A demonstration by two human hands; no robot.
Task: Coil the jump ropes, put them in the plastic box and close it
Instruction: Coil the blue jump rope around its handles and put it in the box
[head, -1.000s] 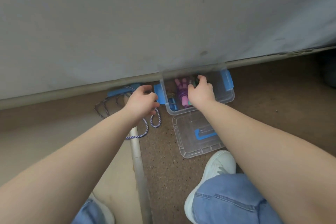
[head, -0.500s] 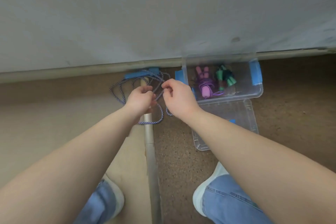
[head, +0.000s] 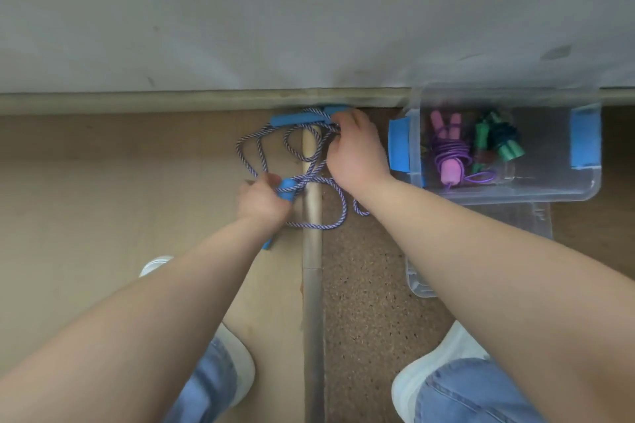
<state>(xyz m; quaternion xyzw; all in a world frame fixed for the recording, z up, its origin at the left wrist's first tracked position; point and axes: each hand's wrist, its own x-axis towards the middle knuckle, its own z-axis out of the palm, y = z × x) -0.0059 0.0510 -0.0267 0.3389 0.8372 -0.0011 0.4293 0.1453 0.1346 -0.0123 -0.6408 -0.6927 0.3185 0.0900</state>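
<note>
Right hand [head: 357, 151]: shifted to floor's far edge, fingers pinching striped jump rope [head: 311, 178]; left hand [head: 261, 203] fingers grip its handle [head: 285, 189]. Plastic box [head: 549, 189], open: pink rope [head: 450, 172], green rope [head: 512, 151].

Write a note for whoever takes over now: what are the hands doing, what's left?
Left hand grips a blue handle of the striped rope; right hand pinches that rope near the wall.
Striped rope lies loose on the floor. Pink rope and green rope sit coiled in the open plastic box; lid lies on the floor beside it.
Left: coil the striped rope, box it, close the lid.
</note>
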